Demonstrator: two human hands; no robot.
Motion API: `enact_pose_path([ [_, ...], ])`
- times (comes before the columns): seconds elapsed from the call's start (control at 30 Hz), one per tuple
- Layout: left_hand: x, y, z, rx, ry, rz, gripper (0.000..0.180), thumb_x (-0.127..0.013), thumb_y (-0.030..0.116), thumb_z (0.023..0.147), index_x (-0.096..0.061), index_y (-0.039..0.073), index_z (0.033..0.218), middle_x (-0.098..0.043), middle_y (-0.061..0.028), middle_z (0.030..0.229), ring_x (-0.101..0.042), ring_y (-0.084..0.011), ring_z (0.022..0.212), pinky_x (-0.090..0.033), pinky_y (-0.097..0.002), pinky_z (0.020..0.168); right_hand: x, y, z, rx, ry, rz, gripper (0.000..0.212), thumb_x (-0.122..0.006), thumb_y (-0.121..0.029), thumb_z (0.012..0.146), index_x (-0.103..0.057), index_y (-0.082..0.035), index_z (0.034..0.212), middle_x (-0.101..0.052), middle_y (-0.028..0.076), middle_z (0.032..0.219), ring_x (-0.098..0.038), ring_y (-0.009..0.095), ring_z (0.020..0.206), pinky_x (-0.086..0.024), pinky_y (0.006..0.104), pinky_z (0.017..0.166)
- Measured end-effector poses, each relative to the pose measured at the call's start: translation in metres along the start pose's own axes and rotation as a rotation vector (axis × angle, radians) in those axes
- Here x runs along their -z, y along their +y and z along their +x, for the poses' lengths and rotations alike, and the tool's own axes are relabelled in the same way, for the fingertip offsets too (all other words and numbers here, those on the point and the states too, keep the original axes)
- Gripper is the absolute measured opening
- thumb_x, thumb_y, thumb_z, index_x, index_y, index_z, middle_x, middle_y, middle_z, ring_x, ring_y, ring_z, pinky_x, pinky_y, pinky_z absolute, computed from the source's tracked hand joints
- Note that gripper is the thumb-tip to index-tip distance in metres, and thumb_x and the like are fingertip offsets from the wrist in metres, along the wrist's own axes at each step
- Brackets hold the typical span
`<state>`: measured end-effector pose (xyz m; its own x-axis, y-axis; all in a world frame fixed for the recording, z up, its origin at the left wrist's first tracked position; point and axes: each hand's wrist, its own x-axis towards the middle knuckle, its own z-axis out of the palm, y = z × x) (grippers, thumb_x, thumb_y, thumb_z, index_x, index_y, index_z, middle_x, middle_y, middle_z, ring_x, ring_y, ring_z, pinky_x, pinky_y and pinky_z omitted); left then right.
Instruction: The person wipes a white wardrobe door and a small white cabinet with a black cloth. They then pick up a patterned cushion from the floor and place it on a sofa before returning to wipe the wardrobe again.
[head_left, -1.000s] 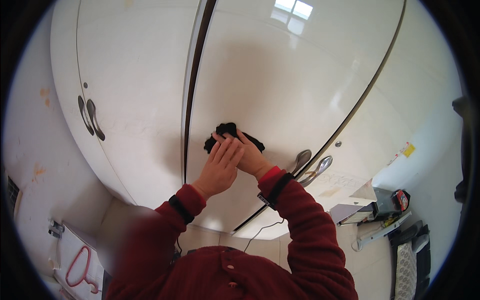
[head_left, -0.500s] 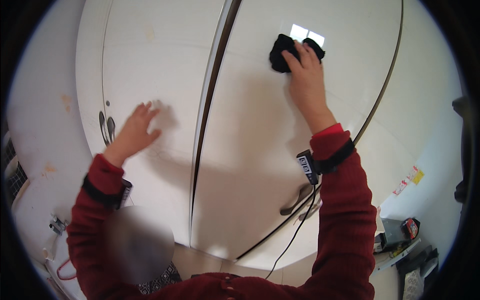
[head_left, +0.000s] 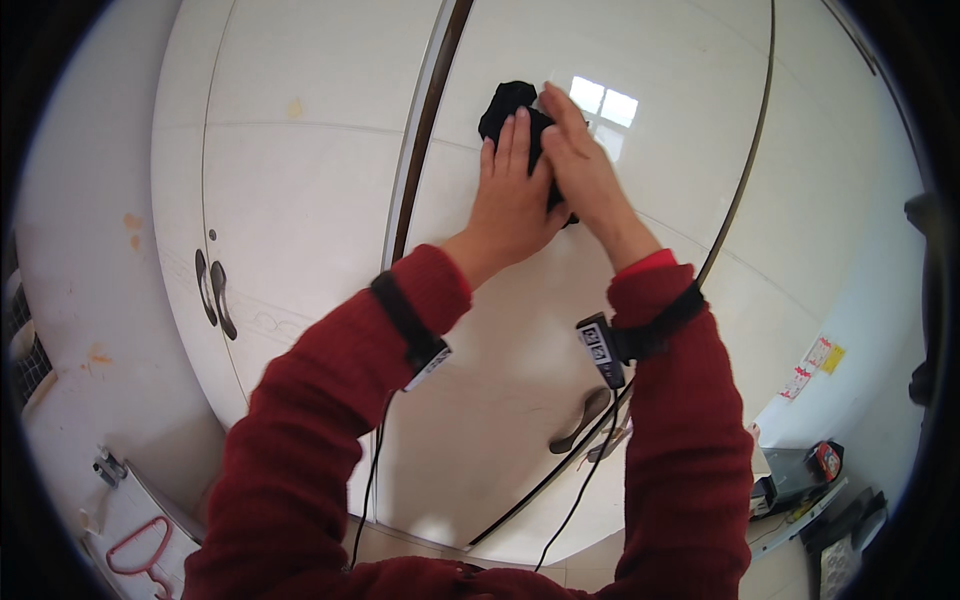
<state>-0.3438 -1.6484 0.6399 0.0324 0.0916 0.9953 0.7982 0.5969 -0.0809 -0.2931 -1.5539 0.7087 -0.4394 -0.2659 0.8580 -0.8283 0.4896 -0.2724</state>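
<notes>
A bunched black cloth (head_left: 508,104) is against the glossy cream cabinet door (head_left: 520,350), just right of the dark gap between doors. My left hand (head_left: 512,205) lies over its lower part, fingers extended up across it and thumb apart near its bottom edge, keeping it against the door. Along the cloth's right side my right hand (head_left: 588,178) is turned edge-on, its fingers stretched upward and its side touching the cloth. Some of the cloth is hidden behind both hands. Both wrists carry black straps with small devices.
Dark curved handles (head_left: 215,293) sit on the left doors, and another handle (head_left: 580,420) is low on this door. A red hanger-like object (head_left: 140,550) lies at lower left. Boxes and dark items (head_left: 800,470) stand at lower right. Cables hang from both wrists.
My left hand has come across from the left door onto the black cloth. The cloth has shifted left and lower. My right hand has turned edge-on beside it, fingers straighter.
</notes>
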Motion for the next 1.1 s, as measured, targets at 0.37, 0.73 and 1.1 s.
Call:
enact_pose_path([
  [0.37, 0.011, -0.045, -0.015, -0.095, 0.161, 0.219, 0.028, -0.066, 0.013, 0.068, -0.056, 0.007, 0.093, -0.044, -0.0224, 0.128, -0.042, -0.0395, 0.121, -0.034, -0.0531, 0.097, 0.088, 0.047, -0.061, 0.350, -0.073, -1.293, 0.052, -0.053, -0.021, 0.088, -0.043, -0.017, 0.138, -0.032, 0.007, 0.149, -0.026, 0.027, 0.139, -0.020, 0.0459, 0.112],
  [0.73, 0.102, -0.167, -0.064, 0.142, 0.205, 0.473, 0.031, -0.060, 0.006, 0.069, -0.053, 0.001, 0.099, -0.046, -0.0223, 0.125, -0.044, -0.0403, 0.113, -0.038, -0.0489, 0.093, 0.085, 0.063, -0.062, 0.417, 0.014, -1.321, 0.051, -0.050, -0.021, 0.087, -0.045, -0.021, 0.138, -0.032, 0.005, 0.150, -0.025, 0.025, 0.140, -0.018, 0.0449, 0.113],
  [1.1, 0.112, -0.127, -0.288, 0.499, -0.036, 0.322, 0.063, -0.053, 0.000, 0.072, -0.041, -0.003, 0.134, -0.036, -0.0288, 0.135, -0.035, -0.0454, 0.125, -0.027, -0.0501, 0.107, 0.082, 0.065, -0.061, 0.446, 0.013, -1.363, 0.051, -0.045, -0.018, 0.088, -0.043, -0.020, 0.139, -0.032, 0.005, 0.150, -0.024, 0.025, 0.141, -0.016, 0.0437, 0.114],
])
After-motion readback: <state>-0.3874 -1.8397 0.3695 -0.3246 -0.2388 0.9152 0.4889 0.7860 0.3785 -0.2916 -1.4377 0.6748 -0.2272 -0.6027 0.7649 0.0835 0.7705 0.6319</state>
